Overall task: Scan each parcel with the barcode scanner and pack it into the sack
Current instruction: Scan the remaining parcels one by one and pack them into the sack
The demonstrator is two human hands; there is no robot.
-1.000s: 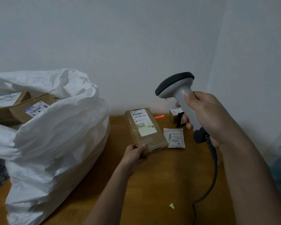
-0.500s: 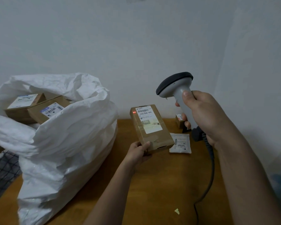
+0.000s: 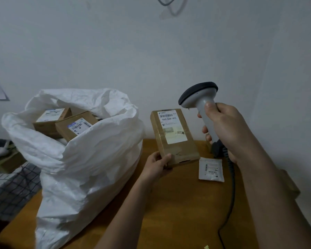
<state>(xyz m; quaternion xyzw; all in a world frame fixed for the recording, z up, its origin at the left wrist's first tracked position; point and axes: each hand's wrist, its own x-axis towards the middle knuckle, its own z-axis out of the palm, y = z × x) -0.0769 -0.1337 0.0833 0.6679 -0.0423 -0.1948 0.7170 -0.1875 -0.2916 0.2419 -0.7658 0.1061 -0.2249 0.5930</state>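
My left hand [image 3: 157, 165] grips the lower corner of a brown cardboard parcel [image 3: 174, 139], tilted up above the wooden table [image 3: 169, 212], its white barcode label facing me. My right hand [image 3: 226, 128] holds the grey barcode scanner [image 3: 198, 97] by its handle, head pointing left over the parcel's top. The scanner's dark cable [image 3: 230, 194] hangs down to the table. A big white sack [image 3: 83, 159] stands open at the left with two labelled brown boxes [image 3: 74, 125] showing inside.
A small white packet [image 3: 211, 169] with a barcode lies flat on the table below my right hand. The white wall corner stands close behind. Left of the table lie a dark checked fabric [image 3: 11, 191] and a cardboard piece [image 3: 9, 162].
My left hand has raised the parcel and tipped it more upright, closer to the scanner. The red scan light that showed on the table, then on the parcel, is gone. The view has tilted upward.
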